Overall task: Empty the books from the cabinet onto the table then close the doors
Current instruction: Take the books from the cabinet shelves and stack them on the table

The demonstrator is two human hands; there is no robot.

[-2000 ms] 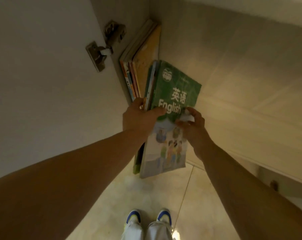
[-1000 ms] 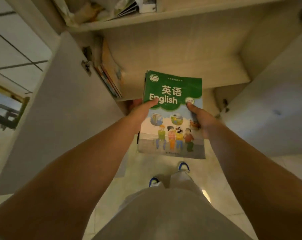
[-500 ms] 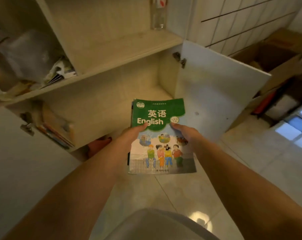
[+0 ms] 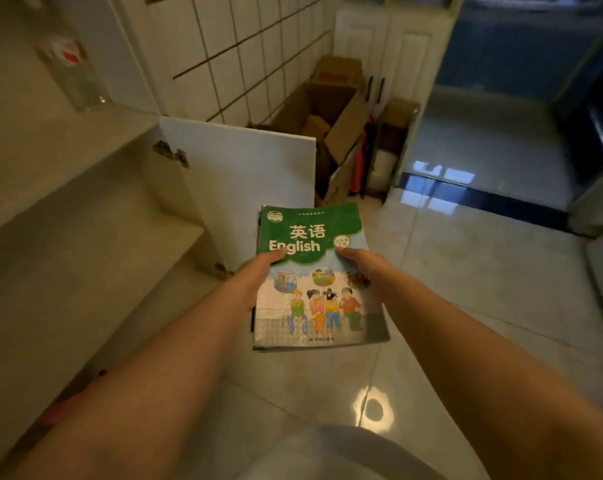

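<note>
We hold a small stack of books, the green English textbook [image 4: 313,271] on top, between both hands. Left hand [image 4: 255,282] grips the left edge, thumb laid over the cover by the title; right hand [image 4: 365,271] grips the right edge the same way, thumb on the cover, the other fingers hidden beneath. Fingers of both hands are closed on the stack.

Change since a second ago: the stack was level with the open lower cabinet shelf straight ahead; now the view has swung right, the cabinet shelf [image 4: 95,216] lies off to the left of our left fingers, and the open cabinet door [image 4: 244,168] stands just beyond the book's far edge. Tiled floor [image 4: 466,289] sits under and right of our right fingers. A cardboard box [image 4: 327,116] stands past the door.

Judgement: the books are out of the cabinet and in transit. No worktop in view yet. More books were seen left on the shelf earlier, so another trip is likely; doors remain open.
</note>
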